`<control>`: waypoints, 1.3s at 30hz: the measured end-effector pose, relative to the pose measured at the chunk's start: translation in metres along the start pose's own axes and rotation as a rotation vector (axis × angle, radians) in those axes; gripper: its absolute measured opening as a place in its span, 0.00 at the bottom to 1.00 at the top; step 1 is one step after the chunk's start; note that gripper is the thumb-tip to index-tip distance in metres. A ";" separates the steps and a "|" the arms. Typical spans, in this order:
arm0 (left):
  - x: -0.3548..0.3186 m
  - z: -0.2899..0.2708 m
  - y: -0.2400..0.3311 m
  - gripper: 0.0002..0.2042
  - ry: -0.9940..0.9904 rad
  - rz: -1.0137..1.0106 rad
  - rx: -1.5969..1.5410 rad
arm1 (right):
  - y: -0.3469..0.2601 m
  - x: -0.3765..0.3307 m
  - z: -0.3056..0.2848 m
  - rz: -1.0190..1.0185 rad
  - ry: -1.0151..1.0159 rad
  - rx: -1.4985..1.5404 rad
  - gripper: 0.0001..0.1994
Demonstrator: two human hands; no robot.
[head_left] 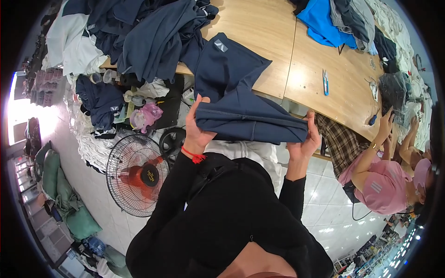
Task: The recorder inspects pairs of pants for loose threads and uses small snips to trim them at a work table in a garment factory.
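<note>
folded navy fabric garment (252, 125): left hand (197, 136) and right hand (310, 143) clasp opposite ends. step seems spreading; next move likely needs even tension.

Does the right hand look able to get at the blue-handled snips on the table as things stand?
Probably, after letting go: the right hand holds one end of the navy garment, but the snips lie uncovered on the tabletop just ahead.

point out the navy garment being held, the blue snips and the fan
navy garment (248, 111): head view, on the fabric near its middle
snips (326, 86): head view, on the blue handle part
fan (149, 175): head view, on the round hub
</note>
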State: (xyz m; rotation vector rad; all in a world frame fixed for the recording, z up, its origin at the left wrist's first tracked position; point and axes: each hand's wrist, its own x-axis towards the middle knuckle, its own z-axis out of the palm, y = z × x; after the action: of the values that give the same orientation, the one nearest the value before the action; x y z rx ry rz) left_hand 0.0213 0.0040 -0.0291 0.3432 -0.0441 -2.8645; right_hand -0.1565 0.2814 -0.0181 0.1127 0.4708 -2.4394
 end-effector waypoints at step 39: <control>0.179 0.020 0.046 0.17 0.279 1.020 1.934 | 0.051 -0.013 0.027 -0.219 -0.498 -1.793 0.26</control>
State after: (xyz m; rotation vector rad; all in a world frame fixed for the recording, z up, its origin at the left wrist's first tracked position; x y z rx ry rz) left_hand -0.1402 -0.0859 -0.0481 0.6614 -2.0796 -0.9396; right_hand -0.1136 0.2419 -0.0060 -1.2420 2.1477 -1.2793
